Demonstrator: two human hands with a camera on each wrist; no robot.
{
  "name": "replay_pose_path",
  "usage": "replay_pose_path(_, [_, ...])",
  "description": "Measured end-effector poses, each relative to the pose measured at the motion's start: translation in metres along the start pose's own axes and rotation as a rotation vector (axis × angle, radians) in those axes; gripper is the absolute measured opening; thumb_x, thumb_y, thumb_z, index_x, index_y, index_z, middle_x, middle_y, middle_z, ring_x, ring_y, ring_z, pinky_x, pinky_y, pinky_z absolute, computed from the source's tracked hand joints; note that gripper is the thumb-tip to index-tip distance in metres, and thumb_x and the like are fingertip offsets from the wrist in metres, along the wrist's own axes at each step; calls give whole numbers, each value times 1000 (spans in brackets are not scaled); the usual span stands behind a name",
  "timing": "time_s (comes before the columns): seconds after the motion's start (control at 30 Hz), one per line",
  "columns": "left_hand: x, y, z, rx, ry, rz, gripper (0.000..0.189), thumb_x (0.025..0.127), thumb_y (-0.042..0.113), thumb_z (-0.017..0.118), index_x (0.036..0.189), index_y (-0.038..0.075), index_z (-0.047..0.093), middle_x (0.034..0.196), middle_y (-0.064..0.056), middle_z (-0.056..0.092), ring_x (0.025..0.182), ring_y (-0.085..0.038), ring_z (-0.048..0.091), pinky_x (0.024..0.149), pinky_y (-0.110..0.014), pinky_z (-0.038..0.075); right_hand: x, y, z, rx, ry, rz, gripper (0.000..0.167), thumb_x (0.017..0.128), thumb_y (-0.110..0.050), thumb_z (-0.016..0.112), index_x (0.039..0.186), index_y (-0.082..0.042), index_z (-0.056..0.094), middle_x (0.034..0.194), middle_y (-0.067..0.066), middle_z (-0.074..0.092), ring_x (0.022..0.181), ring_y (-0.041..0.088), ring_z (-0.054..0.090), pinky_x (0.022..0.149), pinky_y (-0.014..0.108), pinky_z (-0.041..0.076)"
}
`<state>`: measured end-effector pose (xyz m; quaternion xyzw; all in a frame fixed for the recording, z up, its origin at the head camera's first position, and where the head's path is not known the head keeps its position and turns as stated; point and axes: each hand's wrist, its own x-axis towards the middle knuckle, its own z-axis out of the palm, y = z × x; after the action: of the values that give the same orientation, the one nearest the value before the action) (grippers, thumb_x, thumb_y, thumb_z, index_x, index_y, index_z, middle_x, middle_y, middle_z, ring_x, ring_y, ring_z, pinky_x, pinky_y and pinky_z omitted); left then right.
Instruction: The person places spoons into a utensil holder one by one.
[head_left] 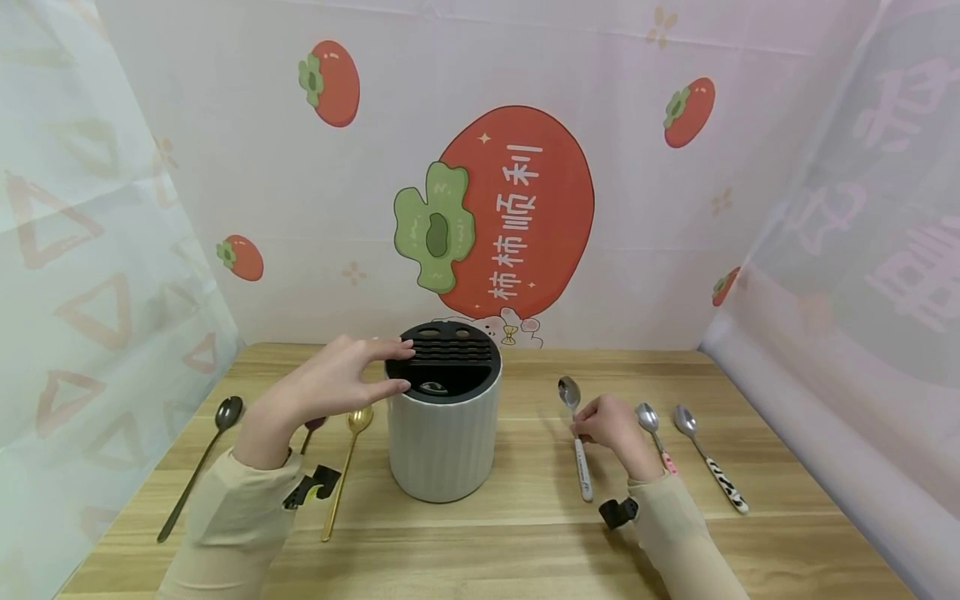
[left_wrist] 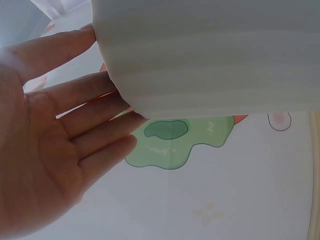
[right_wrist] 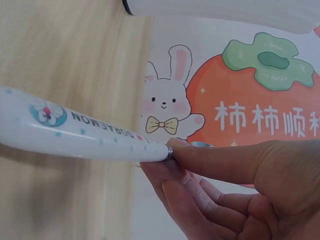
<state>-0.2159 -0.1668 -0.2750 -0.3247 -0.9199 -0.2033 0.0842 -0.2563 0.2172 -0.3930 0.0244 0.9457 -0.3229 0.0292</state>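
As the head view shows, with twelve o'clock toward the printed backdrop (head_left: 630, 250), the right hand (head_left: 611, 425) pinches a white-handled spoon (head_left: 583, 471) between thumb and fingers. The spoon lies on the hand's nine o'clock side, its bowl toward eleven from the fingertips, its handle toward six. In the right wrist view, the grip falls where the handle meets the metal neck. The left hand (head_left: 333, 383), thumb and fingers spread wide, reaches the ribbed holder (head_left: 442, 450) at its nine o'clock rim; contact cannot be told. A pink-handled spoon (head_left: 648, 417) lies at three from the right hand.
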Motion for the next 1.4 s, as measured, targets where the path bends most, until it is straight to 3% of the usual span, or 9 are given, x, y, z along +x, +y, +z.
replay_pose_path(0.23, [0,-1,-1,-3,-3,-1,40,88,32,66,123,14,65,132,-3,59,120,-25,57,99,-43,45,-1,-5,-2,2,15,-9,11,80,-11,74,80,0,69,69,6,70,64,17,68,55,26,53])
replay_pose_path(0.9, [0,0,-1,-4,2,1,40,88,32,66,123,13,65,132,-4,59,118,-25,58,98,-43,46,-8,-21,-6,70,49,-45,11,79,-6,74,81,1,65,73,9,72,62,13,68,55,26,54])
replay_pose_path(1.4, [0,0,-1,-4,3,1,40,88,32,66,123,12,65,132,-5,59,122,-26,55,100,-44,44,-18,-33,-10,100,60,-77,10,79,-5,73,81,0,64,73,9,71,68,23,70,53,25,52])
